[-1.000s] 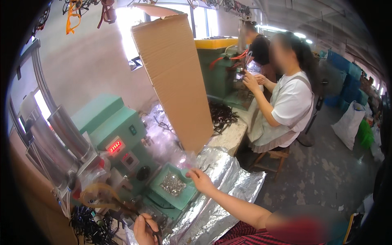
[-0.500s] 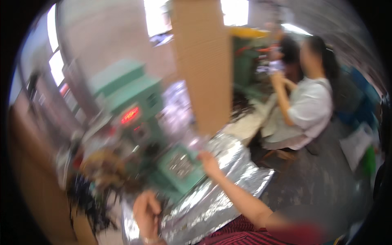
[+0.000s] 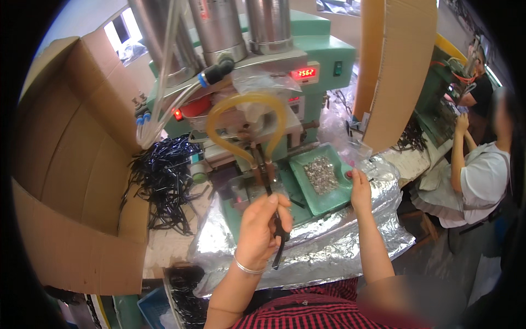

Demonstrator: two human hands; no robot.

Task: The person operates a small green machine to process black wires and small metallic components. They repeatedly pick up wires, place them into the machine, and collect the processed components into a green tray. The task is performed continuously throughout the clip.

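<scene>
- Left hand (image 3: 262,222): fingers curled snugly around a slender, glossy black strip (image 3: 278,259), smooth and rod-like; its lower end pokes out below the fist.
- Right hand (image 3: 360,192): fingertips at a small round red button (image 3: 349,174); whether they press or pinch it, I cannot tell.
- Just left of the right-hand grip: a shallow green tray with sloping walls (image 3: 330,205), heaped with gritty, glinting silvery bits (image 3: 321,174).
- Above the left-hand grip: a bowed, translucent amber tube (image 3: 280,118), before a green-painted machine with boxy edges (image 3: 329,55) and brushed metal cylinders (image 3: 216,33).
- Under both grips: crinkled, shiny silver foil (image 3: 323,241).
- Left of the left-hand grip: a loose tangle of shiny dark strips (image 3: 164,181), then an open brown cardboard box (image 3: 66,142).
</scene>
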